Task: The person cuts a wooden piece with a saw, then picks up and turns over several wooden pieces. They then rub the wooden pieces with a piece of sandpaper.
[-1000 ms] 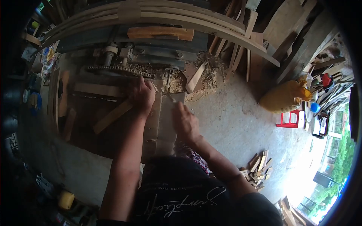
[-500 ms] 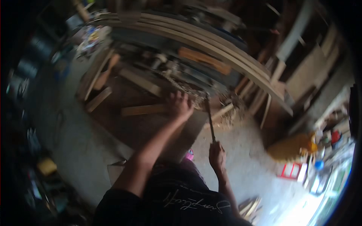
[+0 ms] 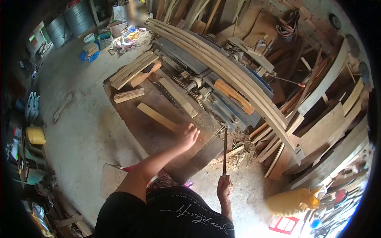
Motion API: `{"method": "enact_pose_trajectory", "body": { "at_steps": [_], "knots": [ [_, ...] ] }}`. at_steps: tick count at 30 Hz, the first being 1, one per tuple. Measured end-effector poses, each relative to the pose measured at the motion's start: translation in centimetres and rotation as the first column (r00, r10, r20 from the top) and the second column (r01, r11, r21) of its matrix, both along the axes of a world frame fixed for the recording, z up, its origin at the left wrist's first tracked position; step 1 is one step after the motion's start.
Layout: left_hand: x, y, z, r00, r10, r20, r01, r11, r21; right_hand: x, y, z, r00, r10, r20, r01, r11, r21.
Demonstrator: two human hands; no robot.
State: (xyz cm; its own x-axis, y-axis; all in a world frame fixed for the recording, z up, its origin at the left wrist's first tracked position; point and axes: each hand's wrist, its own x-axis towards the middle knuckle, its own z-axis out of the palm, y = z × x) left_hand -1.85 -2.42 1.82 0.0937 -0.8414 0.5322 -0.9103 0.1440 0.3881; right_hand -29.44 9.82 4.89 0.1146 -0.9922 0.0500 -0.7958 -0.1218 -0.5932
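My right hand (image 3: 225,187) is closed around the handle end of a long, thin, dark metal tool (image 3: 225,152), which points away from me. The tool's far tip reaches the edge of the machine beside wood shavings. My left hand (image 3: 188,136), partly blurred, is low over the brown work surface (image 3: 147,131), fingers loosely bent and a little apart. It covers the near end of a narrow wooden strip (image 3: 156,116). Just beyond lies a thicker wooden board (image 3: 176,95) with a chain (image 3: 185,88) alongside it.
Long planks (image 3: 222,65) lie across the machine, with an orange-brown wood block (image 3: 234,96) by them. Short wood pieces (image 3: 135,71) sit at the far left of the surface. Shavings (image 3: 244,150) heap at its right. A yellow sack (image 3: 291,202) stands on the floor at right.
The view has shifted and sharpened. My left hand has drawn back from the shavings by the machine toward me, and its fingers are more bent. My right hand still holds the tool.
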Motion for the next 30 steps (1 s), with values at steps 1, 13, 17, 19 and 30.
{"method": "enact_pose_trajectory", "body": {
  "at_steps": [1,13,17,19,30],
  "knots": [
    [0.0,0.1,2.3,1.000,0.012,-0.026,-0.014,0.995,-0.094,0.0,0.3,-0.1,1.000,-0.016,-0.001,0.016,1.000,0.000],
    [-12.6,5.6,29.4,-0.719,-0.495,-0.488,0.547,0.029,-0.836,-4.0,5.1,-3.1,0.828,-0.234,0.509,0.300,0.953,-0.050],
    [-20.2,7.2,32.2,-0.922,-0.352,-0.160,0.246,-0.216,-0.945,-7.6,6.4,-1.9,0.907,-0.407,0.110,0.390,0.909,0.147],
    [-25.3,7.9,32.2,-0.950,-0.306,-0.065,0.144,-0.243,-0.959,-10.5,7.5,-2.4,0.909,-0.408,0.083,0.396,0.909,0.134],
    [-44.7,7.8,19.7,-0.474,-0.153,-0.867,0.762,-0.565,-0.317,-24.8,21.9,-16.5,0.922,-0.335,-0.196,0.381,0.687,0.619]
  ]
}}
